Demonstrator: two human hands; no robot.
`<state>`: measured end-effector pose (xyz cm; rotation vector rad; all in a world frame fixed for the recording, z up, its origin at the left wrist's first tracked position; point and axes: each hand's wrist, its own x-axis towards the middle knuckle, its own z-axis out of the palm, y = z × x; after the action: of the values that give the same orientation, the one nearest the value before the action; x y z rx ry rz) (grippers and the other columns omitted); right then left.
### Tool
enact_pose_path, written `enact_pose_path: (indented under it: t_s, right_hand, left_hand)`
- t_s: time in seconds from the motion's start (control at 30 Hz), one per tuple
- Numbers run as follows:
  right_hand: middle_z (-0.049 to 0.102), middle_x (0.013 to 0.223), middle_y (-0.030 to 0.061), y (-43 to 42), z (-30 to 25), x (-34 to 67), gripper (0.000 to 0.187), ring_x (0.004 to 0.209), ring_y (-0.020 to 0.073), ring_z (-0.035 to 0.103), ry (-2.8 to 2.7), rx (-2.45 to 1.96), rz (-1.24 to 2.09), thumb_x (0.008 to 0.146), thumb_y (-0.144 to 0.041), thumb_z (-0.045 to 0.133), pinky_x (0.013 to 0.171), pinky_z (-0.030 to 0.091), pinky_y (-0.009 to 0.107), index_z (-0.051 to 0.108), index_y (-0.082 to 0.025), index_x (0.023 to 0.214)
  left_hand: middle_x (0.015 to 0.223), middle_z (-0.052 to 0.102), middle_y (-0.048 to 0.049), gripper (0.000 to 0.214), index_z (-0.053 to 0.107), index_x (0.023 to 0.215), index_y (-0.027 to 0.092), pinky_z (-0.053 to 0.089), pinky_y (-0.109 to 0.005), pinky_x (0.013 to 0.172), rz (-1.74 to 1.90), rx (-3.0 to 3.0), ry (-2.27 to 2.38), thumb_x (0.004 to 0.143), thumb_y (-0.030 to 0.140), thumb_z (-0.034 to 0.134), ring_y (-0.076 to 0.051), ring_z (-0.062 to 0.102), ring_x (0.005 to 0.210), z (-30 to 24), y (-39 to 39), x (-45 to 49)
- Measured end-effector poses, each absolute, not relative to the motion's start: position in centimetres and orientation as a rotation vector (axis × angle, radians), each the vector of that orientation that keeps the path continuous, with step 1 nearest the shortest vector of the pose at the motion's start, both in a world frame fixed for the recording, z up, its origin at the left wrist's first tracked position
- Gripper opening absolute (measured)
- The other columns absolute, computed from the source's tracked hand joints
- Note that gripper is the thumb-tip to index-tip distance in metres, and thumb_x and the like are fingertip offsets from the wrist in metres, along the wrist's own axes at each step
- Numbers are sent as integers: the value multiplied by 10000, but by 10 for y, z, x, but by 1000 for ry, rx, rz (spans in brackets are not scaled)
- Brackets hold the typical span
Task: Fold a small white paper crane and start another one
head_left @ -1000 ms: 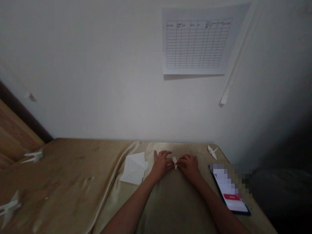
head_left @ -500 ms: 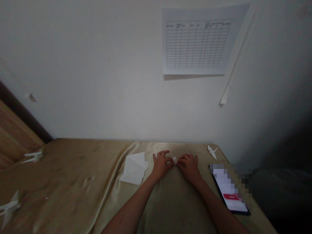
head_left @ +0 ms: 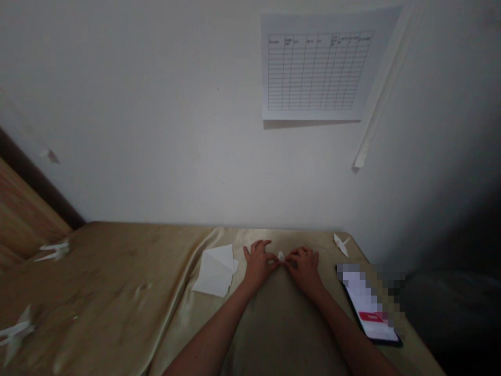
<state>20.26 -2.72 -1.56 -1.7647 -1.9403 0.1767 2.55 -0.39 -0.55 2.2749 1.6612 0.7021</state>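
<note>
Far-left papers: an upper folded shape (head_left: 57, 250) and a lower folded shape (head_left: 19, 332) lie on the gold cloth (head_left: 117, 297), well apart from the hands.
Creased sheet (head_left: 213, 272): here it lies, near the left wrist.
Left hand (head_left: 259, 262): thumb and index close in a pinch on the paper's left side, other fingers loosely spread.
Small white paper (head_left: 281, 256): right there between both hands' fingertips; a light, matched grip looks best, both sides level, since a hard tug could probably tear it.
Right hand (head_left: 304, 265): mirroring, thumb and index pinched on the other side, remaining fingers bent.
Phone (head_left: 370, 313): beside the right forearm, its screen partly pixelated.
Hard to see: the lower shape is cut off at the left edge; fingertips cover the small paper's base, and its folds are too tiny to read.
</note>
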Motion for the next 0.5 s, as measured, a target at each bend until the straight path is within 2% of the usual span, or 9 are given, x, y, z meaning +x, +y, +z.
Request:
enact_pose_path:
  t_s: [0.33,0.5]
  right_hand:
    - [626,1150,36,-33,-9,200,140,1244,295,391,-1961,-1749,126,872,-385,621,1117,68,659,744,-317,881]
    - [624,1155,47,-31,-9,199,187,1240,296,389,-1966,-1772,167,888,-398,588,1105,137,613,737,-286,870]
  left_hand:
    - [1473,471,45,66,781,821,393,66,-739,1114,681,2172,1700,759,414,776,-326,311,1397,-5,-6,25]
    - [1469,470,17,60,777,824,363,80,-746,1108,667,2165,1709,773,392,765,-326,315,1395,-5,-7,29]
